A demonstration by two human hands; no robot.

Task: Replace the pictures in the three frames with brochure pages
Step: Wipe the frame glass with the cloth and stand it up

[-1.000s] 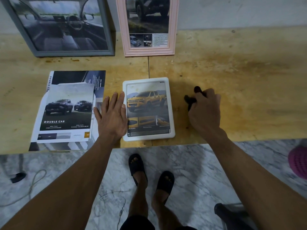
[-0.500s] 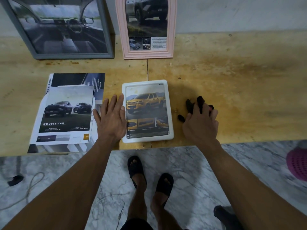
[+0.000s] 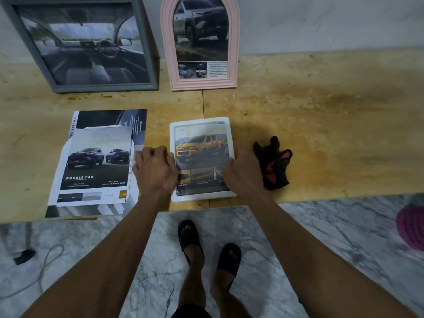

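1. A yellowish wooden counter [image 3: 321, 115], stained darker in patches, has a seam running front to back.
2. A pale grey wall [image 3: 321, 24] rises behind it.
3. The floor [image 3: 321, 237] is grey-white marble with dark veins.
4. A thin cable [image 3: 46, 267] lies on the floor at left.

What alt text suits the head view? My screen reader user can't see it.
Both hands, left and right, grip the sides of a white frame holding a yellow truck page, flat on a wooden table. Brochure pages lie left, a black cloth right; two filled frames lean behind.
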